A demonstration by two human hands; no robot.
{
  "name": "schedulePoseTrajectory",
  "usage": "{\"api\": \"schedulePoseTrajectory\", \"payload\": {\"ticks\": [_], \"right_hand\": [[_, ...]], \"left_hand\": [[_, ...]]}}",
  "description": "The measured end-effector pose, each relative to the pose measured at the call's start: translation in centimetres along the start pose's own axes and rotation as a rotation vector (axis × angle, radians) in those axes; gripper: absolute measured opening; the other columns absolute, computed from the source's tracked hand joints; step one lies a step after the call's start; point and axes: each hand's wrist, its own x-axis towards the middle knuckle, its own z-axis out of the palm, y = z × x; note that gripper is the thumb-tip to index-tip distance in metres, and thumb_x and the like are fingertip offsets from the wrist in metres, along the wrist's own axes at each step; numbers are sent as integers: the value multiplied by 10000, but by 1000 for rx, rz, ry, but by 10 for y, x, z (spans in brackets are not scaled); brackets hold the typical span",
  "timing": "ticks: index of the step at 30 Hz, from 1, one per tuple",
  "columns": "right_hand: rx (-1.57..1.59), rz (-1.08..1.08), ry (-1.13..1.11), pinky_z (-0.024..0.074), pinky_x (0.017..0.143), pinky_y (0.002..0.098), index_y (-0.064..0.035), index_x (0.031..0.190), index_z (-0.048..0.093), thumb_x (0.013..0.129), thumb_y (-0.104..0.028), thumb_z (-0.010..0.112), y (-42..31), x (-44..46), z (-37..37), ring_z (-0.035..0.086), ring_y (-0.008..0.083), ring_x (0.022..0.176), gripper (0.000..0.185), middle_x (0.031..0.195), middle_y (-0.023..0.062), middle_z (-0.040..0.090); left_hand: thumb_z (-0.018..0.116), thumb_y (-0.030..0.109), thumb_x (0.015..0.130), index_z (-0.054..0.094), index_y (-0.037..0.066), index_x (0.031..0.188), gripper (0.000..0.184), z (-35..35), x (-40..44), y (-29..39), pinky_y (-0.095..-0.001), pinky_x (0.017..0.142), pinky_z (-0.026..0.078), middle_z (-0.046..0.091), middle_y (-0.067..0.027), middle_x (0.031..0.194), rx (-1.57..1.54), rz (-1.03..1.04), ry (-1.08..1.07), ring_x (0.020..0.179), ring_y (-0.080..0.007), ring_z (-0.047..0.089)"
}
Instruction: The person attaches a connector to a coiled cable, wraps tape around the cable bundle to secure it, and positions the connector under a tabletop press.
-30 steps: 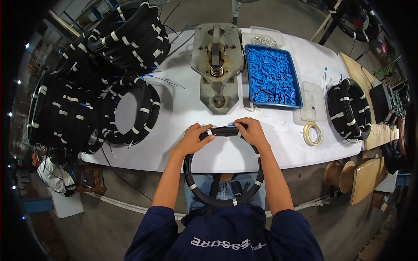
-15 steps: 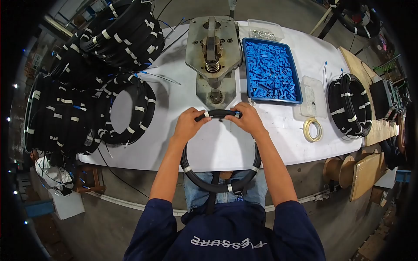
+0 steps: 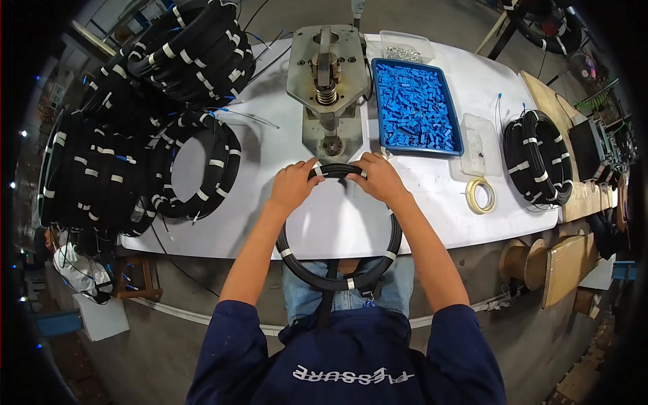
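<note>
A coil of black cable, bound with white bands, hangs partly over the table's front edge toward my lap. My left hand is closed around the far side of the coil, on its left. On the right of that same stretch, my right hand grips the cable, thumb toward the middle. Just beyond both hands stands a metal press with a spring and a plunger. Its lower plate reaches close to the held part of the coil; whether they touch I cannot tell.
Stacks of banded black coils fill the left of the white table. To the right are a blue tray of small blue parts, a tape roll, a clear plastic lid and another coil. A wooden spool sits below the edge.
Both hands have shifted slightly on the far side of the coil, and the coil's near side sits a little higher in view. Both hands still hold it.
</note>
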Motion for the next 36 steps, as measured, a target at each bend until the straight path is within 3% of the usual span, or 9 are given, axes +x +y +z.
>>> {"api": "schedulePoseTrajectory", "payload": {"ticks": [4, 6, 12, 23, 25, 30, 32, 35, 36], "right_hand": [[27, 17, 7, 498, 904, 405, -81, 1059, 682, 827, -323, 726, -7, 0, -5, 636, 348, 950, 338, 982, 111, 631], [-18, 95, -95, 497, 892, 415, -90, 1032, 686, 818, -301, 738, -10, 0, -5, 614, 320, 980, 305, 1000, 99, 608], [-54, 53, -65, 485, 886, 416, -93, 1030, 700, 796, -270, 759, -3, 3, 3, 539, 269, 1031, 299, 1054, 64, 583], [68, 70, -35, 478, 889, 410, -79, 1011, 714, 793, -260, 763, 6, 3, 9, 563, 303, 987, 288, 1007, 79, 618], [87, 71, -22, 476, 890, 411, -81, 1005, 718, 794, -278, 763, 6, 1, 9, 564, 308, 983, 292, 996, 85, 621], [158, 41, 40, 467, 882, 403, -46, 1030, 703, 810, -347, 759, 1, -5, 4, 567, 317, 972, 377, 979, 123, 615], [157, 63, 38, 442, 962, 406, -61, 1021, 713, 828, -376, 735, -2, -6, 3, 609, 332, 976, 371, 995, 133, 644], [201, 87, 78, 450, 955, 418, -51, 1047, 708, 851, -354, 716, -1, -10, 4, 603, 344, 978, 361, 1028, 149, 650], [241, 125, 84, 453, 954, 425, -47, 1067, 704, 860, -348, 706, -3, -12, 2, 600, 353, 1002, 365, 1059, 161, 652]], "left_hand": [[667, 357, 894, 650, 59, 1102, 364, 15, -9, -2, -426, 764, 526, 639, -143, 952, 58, 56, 120, 915, -344, 625], [673, 352, 890, 656, 57, 1083, 352, 17, -10, -3, -426, 766, 524, 634, -136, 944, 59, 56, 130, 910, -344, 624], [681, 366, 877, 680, 54, 1007, 338, 17, -2, -10, -426, 773, 519, 633, -102, 973, -25, 72, 146, 921, -324, 617], [712, 383, 854, 698, 47, 1007, 370, 22, 0, -20, -428, 807, 511, 657, -97, 955, -113, 140, 221, 900, -333, 629], [735, 354, 836, 706, 39, 1033, 373, 17, 0, -18, -423, 812, 512, 681, -122, 958, -301, 57, 198, 910, -348, 637], [751, 338, 807, 709, 27, 1045, 393, 12, -9, -10, -428, 798, 517, 701, -144, 952, -254, 19, 221, 906, -352, 649], [754, 338, 801, 709, 25, 1044, 399, 11, -11, -9, -429, 786, 520, 704, -145, 944, -259, 27, 212, 899, -351, 652], [737, 312, 835, 690, 20, 1089, 389, 8, -14, -3, -405, 862, 489, 684, -157, 996, -297, -48, 141, 965, -339, 632], [732, 294, 837, 685, 23, 1096, 377, 8, -19, 4, -417, 886, 477, 676, -156, 1033, -157, -94, 206, 1002, -345, 617]]}}
